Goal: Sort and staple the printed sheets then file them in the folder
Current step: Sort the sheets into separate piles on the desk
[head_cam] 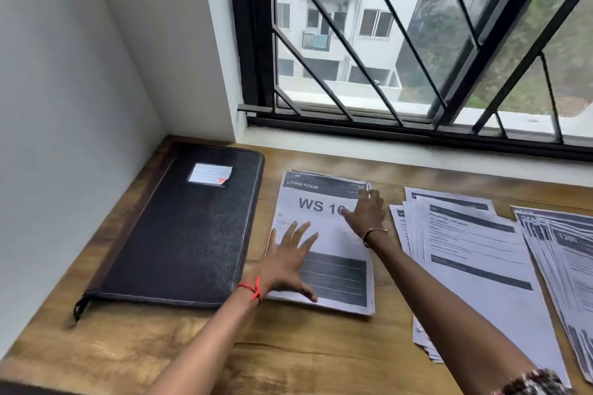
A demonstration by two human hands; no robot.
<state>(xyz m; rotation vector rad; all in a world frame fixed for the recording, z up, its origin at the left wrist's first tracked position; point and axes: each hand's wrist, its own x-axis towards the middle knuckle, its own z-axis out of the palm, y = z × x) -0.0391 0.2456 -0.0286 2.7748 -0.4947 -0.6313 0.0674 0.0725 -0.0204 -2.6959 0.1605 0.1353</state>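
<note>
A brown wood-grain desk top (321,346) fills a corner between plain white walls (64,74) and a window with a black diagonal metal grille (417,42). Through the window, a white apartment block shows. A pale sill (385,146) runs along the desk's far edge.

A black, textured zip folder (179,234) lies closed and flat at the left of the desk, close to the left wall. It has a small clear label pocket (210,174) near its far end. What is inside it cannot be seen.

Just right of the folder lies a squared stack of printed white sheets with dark header bars (316,202). Its top page reads "LIVING ROOM" and "WS 1", with the rest covered. The left hand (288,256), with a red thread (253,290) at the wrist, lies flat on the stack's near left part with its fingers spread. The right hand (365,212), with a thin bracelet (373,232) at the wrist, rests with straight fingers on the stack's far right corner. Neither hand grips anything.

To the right, a loosely fanned pile of printed pages (475,253) lies apart from the stack, with a strip of bare wood between them. Beyond it, a second fanned pile with large numerals (568,250) runs off the right edge of the view. Bare wood lies along the near edge of the desk, under both forearms.
</note>
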